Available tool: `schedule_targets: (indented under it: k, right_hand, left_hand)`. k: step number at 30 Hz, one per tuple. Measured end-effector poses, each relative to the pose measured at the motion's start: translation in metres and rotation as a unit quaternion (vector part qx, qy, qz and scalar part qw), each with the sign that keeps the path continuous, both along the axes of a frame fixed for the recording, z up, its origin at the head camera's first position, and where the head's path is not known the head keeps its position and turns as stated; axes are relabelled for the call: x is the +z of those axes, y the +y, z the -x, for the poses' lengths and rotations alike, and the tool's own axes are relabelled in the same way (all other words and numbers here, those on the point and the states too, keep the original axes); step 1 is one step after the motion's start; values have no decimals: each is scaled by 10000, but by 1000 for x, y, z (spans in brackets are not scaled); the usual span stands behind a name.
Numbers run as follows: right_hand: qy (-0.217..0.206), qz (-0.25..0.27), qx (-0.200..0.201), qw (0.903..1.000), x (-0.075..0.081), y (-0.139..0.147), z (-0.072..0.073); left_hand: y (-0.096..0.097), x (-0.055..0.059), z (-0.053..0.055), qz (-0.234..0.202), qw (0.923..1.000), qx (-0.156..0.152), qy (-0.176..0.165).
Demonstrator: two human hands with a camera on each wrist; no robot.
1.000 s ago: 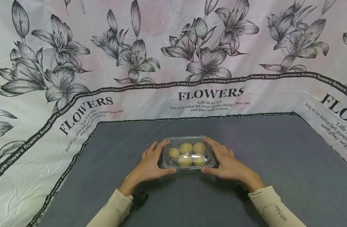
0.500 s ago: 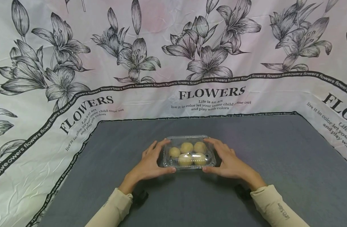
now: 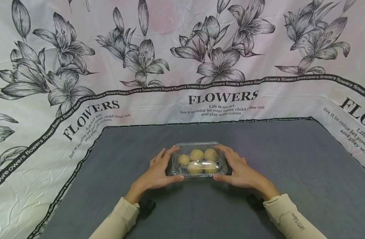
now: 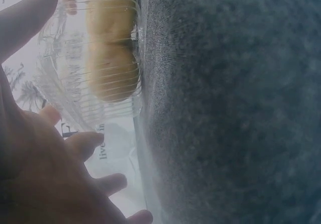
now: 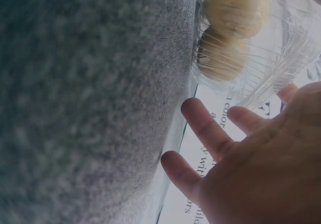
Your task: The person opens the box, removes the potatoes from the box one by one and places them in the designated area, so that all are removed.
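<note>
A clear plastic clamshell box (image 3: 178,170) sits near the middle of the grey table, its lid down. Inside it lie several pale yellow, round, potato-like pieces (image 3: 196,155). My left hand (image 3: 155,174) holds the box by its left end, thumb at the near edge and index finger at the far corner. At the opposite end my right hand (image 3: 240,172) grips it the same way. Both wrist views show the ribbed side wall (image 4: 113,73) standing on the cloth, while the other fingers (image 5: 205,128) spread away from it.
Grey cloth (image 3: 182,212) covers the table. Behind and on both sides hangs a white curtain (image 3: 152,106) with printed lilies and lettering. A dark wrist device (image 3: 148,208) sits below the left wrist, and another (image 3: 255,201) below the right.
Hands and box keep their places relative to each other. The whole head view has shifted only very slightly.
</note>
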State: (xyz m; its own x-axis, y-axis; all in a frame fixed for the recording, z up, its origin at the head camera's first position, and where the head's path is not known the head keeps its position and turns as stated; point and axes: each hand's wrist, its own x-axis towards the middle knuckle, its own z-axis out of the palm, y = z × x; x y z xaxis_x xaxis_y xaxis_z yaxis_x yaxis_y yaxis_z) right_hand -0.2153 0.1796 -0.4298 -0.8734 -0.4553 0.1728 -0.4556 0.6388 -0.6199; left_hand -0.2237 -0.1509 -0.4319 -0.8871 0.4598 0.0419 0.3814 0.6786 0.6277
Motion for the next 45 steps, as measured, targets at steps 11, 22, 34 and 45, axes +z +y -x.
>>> schedule_targets:
  k: [11, 22, 34, 45]
  right_hand:
    - [-165, -69, 58, 9998, -1, 2, 0]
    - [-312, 6, 171, 9994, 0, 7, -1]
    - [-413, 196, 410, 9981, 0, 12, 0]
    - [-325, 200, 403, 9985, -2, 14, 1]
  left_hand:
    - [-3, -2, 1, -97, 9998, -184, -69]
    - [-5, -1, 0, -110, 9994, -228, -243]
    - [-11, 3, 0, -107, 9987, -376, -334]
    - [-12, 3, 2, -205, 9981, -460, -353]
